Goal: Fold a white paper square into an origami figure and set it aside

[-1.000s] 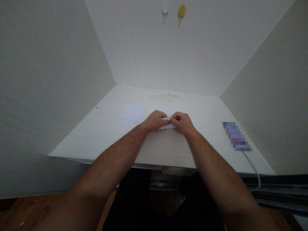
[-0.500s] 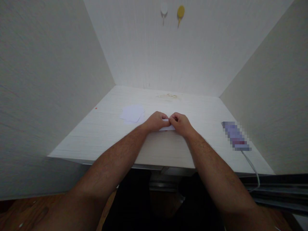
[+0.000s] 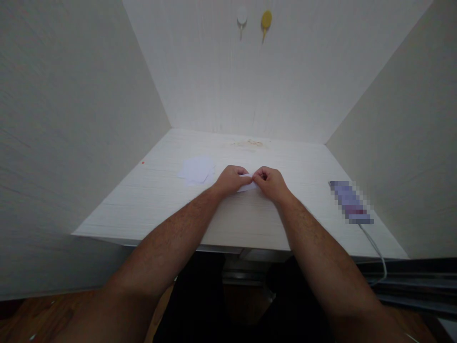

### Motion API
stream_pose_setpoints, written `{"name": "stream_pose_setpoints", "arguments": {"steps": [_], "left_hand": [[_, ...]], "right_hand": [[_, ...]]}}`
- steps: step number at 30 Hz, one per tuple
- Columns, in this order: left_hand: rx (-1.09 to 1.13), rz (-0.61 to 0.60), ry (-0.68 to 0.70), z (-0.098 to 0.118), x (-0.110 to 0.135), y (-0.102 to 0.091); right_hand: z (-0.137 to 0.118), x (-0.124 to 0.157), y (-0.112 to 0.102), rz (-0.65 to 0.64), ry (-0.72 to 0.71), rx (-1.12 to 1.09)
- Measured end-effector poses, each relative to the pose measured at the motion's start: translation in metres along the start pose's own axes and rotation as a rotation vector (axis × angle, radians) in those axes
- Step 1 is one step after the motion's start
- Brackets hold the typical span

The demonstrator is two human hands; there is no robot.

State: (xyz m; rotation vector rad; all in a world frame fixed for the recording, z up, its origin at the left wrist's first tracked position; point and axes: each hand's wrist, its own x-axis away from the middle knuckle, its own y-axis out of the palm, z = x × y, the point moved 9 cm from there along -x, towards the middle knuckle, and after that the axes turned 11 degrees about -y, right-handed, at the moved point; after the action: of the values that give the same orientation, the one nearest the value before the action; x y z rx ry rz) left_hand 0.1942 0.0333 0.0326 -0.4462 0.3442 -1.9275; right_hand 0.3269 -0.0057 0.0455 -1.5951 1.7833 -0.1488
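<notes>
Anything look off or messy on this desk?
Yes, minor: a brownish smear on the desk near the back wall, and a red speck by its left edge. The paper stack sits fanned, not squared. Left hand and right hand pinch a small white paper; nothing damaged.

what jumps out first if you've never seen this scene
The left hand and right hand meet at the middle of the white desk, both pinching a small white paper lying on it. Just left of them lies a loose stack of white sheets; near the right edge sits a pixelated flat device with a cable. A white hook and a yellow hook hang high on the back wall.
</notes>
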Motion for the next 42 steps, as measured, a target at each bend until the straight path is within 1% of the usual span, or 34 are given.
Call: {"name": "stream_pose_setpoints", "arguments": {"steps": [5, 8, 11, 15, 20, 24, 28, 32, 34, 38, 42], "left_hand": [[0.037, 0.021, 0.108, 0.006, 0.000, -0.002], [0.084, 0.037, 0.129, 0.006, -0.001, -0.004], [0.117, 0.060, 0.106, 0.004, -0.003, -0.007], [0.153, 0.092, 0.072, 0.000, -0.006, -0.011], [0.151, 0.038, 0.065, -0.001, -0.006, -0.008], [0.204, 0.109, 0.038, -0.004, -0.007, -0.015], [0.312, 0.151, -0.043, -0.012, -0.010, -0.021], [0.342, 0.174, -0.081, -0.014, -0.008, -0.024], [0.328, 0.179, -0.087, -0.013, -0.007, -0.025], [0.342, 0.167, -0.068, -0.011, -0.004, -0.022], [0.385, 0.149, -0.019, -0.010, -0.006, -0.019]], "right_hand": [[-0.001, 0.001, 0.001, -0.014, -0.002, 0.016], [-0.003, 0.001, 0.003, -0.012, -0.017, 0.033], [-0.004, 0.001, 0.002, 0.005, -0.029, 0.058], [-0.002, 0.001, -0.001, 0.019, -0.011, 0.054], [0.005, 0.002, -0.006, 0.066, 0.050, -0.036], [0.009, 0.003, -0.011, 0.151, 0.093, -0.085], [0.009, 0.003, -0.010, 0.161, 0.103, -0.170], [0.007, 0.005, -0.019, 0.226, 0.120, -0.132], [0.003, 0.005, -0.021, 0.242, 0.100, -0.115], [-0.002, 0.004, -0.017, 0.221, 0.036, -0.128], [0.001, 0.002, -0.005, 0.143, 0.000, -0.189]]}}
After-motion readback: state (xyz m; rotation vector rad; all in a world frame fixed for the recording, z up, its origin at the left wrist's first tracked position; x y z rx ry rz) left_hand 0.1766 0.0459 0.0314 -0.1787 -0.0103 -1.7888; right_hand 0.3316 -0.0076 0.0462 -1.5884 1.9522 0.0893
